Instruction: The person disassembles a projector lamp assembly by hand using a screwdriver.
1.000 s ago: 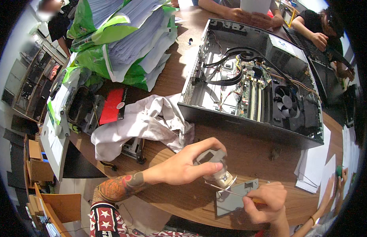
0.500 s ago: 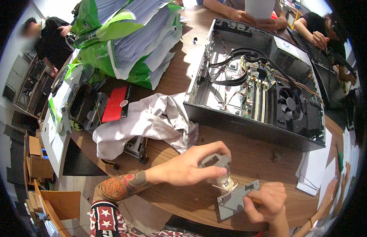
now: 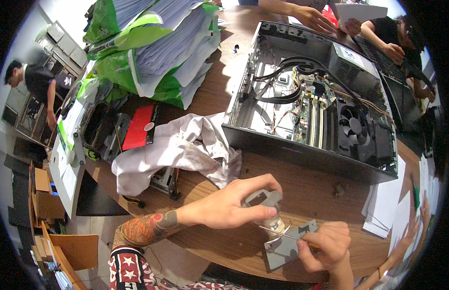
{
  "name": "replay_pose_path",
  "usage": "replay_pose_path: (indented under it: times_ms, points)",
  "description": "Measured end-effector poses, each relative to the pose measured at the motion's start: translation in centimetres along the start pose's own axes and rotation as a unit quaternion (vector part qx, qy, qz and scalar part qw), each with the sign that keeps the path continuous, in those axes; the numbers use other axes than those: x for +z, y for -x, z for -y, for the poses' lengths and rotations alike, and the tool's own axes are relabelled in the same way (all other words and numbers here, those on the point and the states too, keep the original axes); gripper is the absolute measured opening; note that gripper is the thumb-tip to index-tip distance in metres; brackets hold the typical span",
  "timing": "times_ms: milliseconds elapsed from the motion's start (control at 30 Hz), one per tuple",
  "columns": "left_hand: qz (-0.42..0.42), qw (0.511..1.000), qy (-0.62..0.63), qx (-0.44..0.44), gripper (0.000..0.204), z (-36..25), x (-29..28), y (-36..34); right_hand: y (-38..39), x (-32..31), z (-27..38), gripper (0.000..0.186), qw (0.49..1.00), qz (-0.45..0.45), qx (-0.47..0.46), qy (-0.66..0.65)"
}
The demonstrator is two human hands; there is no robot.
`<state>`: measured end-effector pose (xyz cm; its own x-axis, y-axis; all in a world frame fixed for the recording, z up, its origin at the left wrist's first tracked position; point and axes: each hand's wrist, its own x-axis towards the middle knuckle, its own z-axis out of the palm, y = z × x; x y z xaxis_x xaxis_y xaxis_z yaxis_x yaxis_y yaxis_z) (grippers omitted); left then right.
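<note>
My left hand (image 3: 227, 205) is closed around a small, tilted, translucent container (image 3: 264, 199), whose pale lower end points toward my right hand. In my right hand (image 3: 329, 245) a thin metal rod (image 3: 288, 235) is pinched between thumb and fingers. A bit of orange shows at the grip, perhaps a handle, mostly hidden. The rod's far end reaches the container's lower end; whether it goes inside I cannot tell. Below the rod, beside my right hand, is a flat grey plate (image 3: 285, 251) near the table's front edge.
An opened black computer case (image 3: 301, 145) with a fan and cables stands beyond my hands. Left of it are a crumpled whitish cloth (image 3: 173, 150), a red box (image 3: 140, 128) and tall stacks of paper (image 3: 171, 63). Loose sheets (image 3: 381, 208) lie right. Other people are around the table.
My hands and the rod have barely moved. Across the table, a person's pale object has shifted right and tilted. At the far left, another person has moved and bent lower.
</note>
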<state>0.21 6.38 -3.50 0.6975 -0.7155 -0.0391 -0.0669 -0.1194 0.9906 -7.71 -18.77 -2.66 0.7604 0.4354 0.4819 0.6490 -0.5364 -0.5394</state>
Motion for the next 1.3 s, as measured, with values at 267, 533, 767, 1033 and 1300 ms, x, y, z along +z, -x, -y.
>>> replay_pose_path:
  times_ms: [267, 533, 767, 1033, 1300]
  points:
    - [0.03, 0.996, 0.051, -0.069, 0.038, -0.43, -0.31, -0.01, 0.13, 0.17, 0.06, 0.014, 1.0, -0.013, -0.009, 0.021]
    - [0.03, 0.995, 0.057, -0.075, 0.038, -0.46, -0.24, -0.2, 0.23, 0.04, -0.16, 0.014, 0.999, -0.018, -0.012, 0.027]
    - [-0.005, 0.998, 0.053, -0.014, 0.03, -0.13, -0.11, -0.25, -0.05, 0.08, 0.01, 0.015, 0.999, -0.025, -0.009, 0.024]
    - [-0.004, 0.994, 0.103, -0.044, 0.029, -0.01, -0.11, -0.28, -0.08, 0.28, 0.23, 0.014, 0.999, -0.037, -0.014, 0.037]
    - [0.012, 0.992, 0.097, -0.082, 0.033, -0.26, -0.08, -0.27, 0.06, 0.51, 0.45, 0.013, 0.998, -0.035, -0.018, 0.057]
